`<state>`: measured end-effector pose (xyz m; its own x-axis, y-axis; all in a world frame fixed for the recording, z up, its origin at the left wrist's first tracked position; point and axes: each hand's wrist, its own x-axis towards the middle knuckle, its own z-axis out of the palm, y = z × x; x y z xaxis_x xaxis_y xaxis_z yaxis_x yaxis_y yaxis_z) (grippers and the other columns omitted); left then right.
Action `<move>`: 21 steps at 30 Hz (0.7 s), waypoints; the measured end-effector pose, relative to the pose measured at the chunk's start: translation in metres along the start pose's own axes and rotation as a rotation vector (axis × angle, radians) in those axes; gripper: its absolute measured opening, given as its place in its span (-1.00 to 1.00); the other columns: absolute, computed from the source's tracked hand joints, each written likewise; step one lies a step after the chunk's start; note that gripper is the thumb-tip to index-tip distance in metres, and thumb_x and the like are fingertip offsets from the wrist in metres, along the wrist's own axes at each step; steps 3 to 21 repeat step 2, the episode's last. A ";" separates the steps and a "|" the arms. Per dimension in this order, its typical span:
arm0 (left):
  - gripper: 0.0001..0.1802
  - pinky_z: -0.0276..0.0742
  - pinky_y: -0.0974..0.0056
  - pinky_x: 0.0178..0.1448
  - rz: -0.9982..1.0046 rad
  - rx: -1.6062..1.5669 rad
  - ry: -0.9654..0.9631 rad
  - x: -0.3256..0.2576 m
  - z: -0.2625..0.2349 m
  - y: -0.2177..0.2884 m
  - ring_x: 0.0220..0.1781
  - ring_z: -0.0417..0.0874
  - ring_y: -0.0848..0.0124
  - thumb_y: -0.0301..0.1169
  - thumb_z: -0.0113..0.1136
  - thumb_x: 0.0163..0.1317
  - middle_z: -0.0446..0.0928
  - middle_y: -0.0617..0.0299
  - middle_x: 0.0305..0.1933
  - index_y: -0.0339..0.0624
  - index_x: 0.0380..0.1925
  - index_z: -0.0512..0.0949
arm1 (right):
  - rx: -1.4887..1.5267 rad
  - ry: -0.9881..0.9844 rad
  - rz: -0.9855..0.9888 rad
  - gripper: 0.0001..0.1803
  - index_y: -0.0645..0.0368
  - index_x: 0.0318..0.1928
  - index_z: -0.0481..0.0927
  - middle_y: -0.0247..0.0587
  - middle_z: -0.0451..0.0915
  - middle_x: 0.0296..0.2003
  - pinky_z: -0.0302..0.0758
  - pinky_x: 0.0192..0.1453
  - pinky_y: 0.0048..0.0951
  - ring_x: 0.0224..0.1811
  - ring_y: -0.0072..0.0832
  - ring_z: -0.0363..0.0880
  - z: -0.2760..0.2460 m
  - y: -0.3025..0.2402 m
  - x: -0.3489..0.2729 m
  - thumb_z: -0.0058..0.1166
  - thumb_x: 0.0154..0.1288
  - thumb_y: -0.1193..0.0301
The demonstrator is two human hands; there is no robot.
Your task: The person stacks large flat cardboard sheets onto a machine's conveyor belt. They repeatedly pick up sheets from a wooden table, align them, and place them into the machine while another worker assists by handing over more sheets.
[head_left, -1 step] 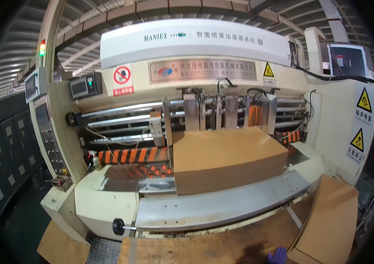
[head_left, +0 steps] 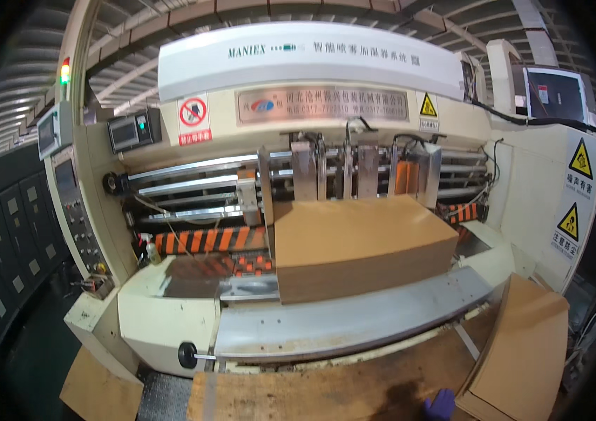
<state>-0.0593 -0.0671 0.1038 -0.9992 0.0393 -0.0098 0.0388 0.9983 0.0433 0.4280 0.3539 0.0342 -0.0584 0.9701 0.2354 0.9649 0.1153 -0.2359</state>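
Note:
My right hand, in a purple glove, shows at the lower edge. It rests on the worn wooden board, fingers stretched out and thumb apart, with nothing visible in it. Just to its right is a leaning stack of brown cardboard sheets; whether the hand touches it I cannot tell. Farther off, a squared pile of cardboard sheets sits in the feed bay of a large cream machine. My left hand is out of view.
A metal ledge runs between the board and the pile, with a black knob at its left end. Control panels stand at left, near a spray bottle. Another cardboard sheet lies at lower left.
The whole view has shifted slightly, so the machine and piles sit a little higher. Slightly more of my gloved right hand shows. The cardboard piles look unchanged.

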 end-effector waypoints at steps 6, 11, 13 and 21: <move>-0.14 -0.14 -0.20 0.48 -0.027 0.046 -0.067 0.003 -0.003 -0.003 0.48 0.09 -0.05 0.26 -0.29 0.26 0.09 -0.09 0.47 -0.06 0.42 0.09 | 0.025 -0.150 0.052 -0.12 0.32 0.32 0.23 0.22 0.22 0.31 0.02 0.42 0.17 0.38 0.12 0.15 0.001 -0.010 0.007 0.10 0.09 0.01; -0.14 -0.14 -0.20 0.48 -0.027 0.046 -0.067 0.003 -0.003 -0.003 0.48 0.09 -0.05 0.26 -0.29 0.26 0.09 -0.09 0.47 -0.06 0.42 0.09 | 0.025 -0.150 0.052 -0.12 0.32 0.32 0.23 0.22 0.22 0.31 0.02 0.42 0.17 0.38 0.12 0.15 0.001 -0.010 0.007 0.10 0.09 0.01; -0.14 -0.14 -0.20 0.48 -0.027 0.046 -0.067 0.003 -0.003 -0.003 0.48 0.09 -0.05 0.26 -0.29 0.26 0.09 -0.09 0.47 -0.06 0.42 0.09 | 0.025 -0.150 0.052 -0.12 0.32 0.32 0.23 0.22 0.22 0.31 0.02 0.42 0.17 0.38 0.12 0.15 0.001 -0.010 0.007 0.10 0.09 0.01; -0.14 -0.14 -0.20 0.48 -0.027 0.046 -0.067 0.003 -0.003 -0.003 0.48 0.09 -0.05 0.26 -0.29 0.26 0.09 -0.09 0.47 -0.06 0.42 0.09 | 0.025 -0.150 0.052 -0.12 0.32 0.32 0.23 0.22 0.22 0.31 0.02 0.42 0.17 0.38 0.12 0.15 0.001 -0.010 0.007 0.10 0.09 0.01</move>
